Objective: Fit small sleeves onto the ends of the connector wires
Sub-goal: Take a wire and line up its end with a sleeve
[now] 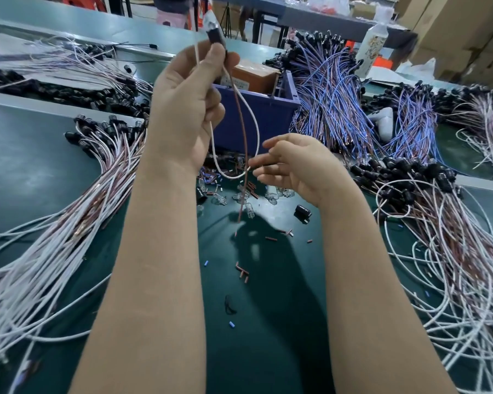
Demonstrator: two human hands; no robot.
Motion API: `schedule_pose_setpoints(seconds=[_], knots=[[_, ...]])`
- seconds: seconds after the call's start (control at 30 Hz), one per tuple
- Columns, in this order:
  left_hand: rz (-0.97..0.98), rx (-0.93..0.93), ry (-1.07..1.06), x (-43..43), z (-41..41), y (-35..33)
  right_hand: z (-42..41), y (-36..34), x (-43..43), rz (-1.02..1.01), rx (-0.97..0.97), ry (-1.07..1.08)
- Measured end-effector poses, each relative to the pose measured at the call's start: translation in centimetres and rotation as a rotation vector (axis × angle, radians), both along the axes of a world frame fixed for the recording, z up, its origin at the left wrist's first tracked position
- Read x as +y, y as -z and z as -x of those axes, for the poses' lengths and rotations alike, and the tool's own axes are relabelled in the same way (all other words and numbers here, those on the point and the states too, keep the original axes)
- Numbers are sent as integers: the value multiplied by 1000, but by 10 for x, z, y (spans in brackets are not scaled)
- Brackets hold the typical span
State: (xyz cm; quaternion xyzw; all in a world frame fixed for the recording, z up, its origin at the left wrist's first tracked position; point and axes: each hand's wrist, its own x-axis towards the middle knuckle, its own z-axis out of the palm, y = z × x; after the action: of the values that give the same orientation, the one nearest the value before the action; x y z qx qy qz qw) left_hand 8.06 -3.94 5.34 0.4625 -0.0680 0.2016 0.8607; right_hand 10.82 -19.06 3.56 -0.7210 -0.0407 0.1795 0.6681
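The left hand (188, 103) is raised above the tabletop (34, 172), its thumb and fingers curled round a black connector (215, 35) that sticks up from the grip. Two wires drop from the connector. The brown wire (241, 155) hangs almost straight, and its free end is in the air just above the tabletop. The white wire (255, 123) passes through the left palm, sags in a loop and curves back up to the right hand (299, 166). That hand is lower and to the right, palm turned left, its fingers (258, 164) loosely spread and nearly straight. The white wire's tip meets the fingertips, but a sleeve on it is too small to make out. Loose sleeves lie scattered on the tabletop beneath the hands, brown sleeves (242, 273) in a small cluster and blue sleeves (231, 324) here and there. Clear bulbs (271, 197) lie near the right wrist, and a spare black connector (302, 212) lies just beside them. Behind the hands stands a blue bin (268, 115) holding a brown box (254, 76). Bundles of white and brown wires fan out on the left (54, 237) and on the right (453, 265). A heap of blue wires (330, 89) lies right of the bin, and a bottle (372, 44) stands behind it.
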Motion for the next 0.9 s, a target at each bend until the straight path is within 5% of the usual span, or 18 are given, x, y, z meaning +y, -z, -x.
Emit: schedule_pose_setpoints(seconds=[0.2,0.37,0.57,0.9], knots=[[180,104,-287,-1,-3,-3,10,-6,7,63,-251,-195],[170,187,-331,-1,-6,-1,18,-19,12,-131,-410,-337],[6,287,-277,0,-9,1,27,-28,30,217,-738,-257],[-100,458,-243,5,-13,13,27,-24,37,606,-913,-266]])
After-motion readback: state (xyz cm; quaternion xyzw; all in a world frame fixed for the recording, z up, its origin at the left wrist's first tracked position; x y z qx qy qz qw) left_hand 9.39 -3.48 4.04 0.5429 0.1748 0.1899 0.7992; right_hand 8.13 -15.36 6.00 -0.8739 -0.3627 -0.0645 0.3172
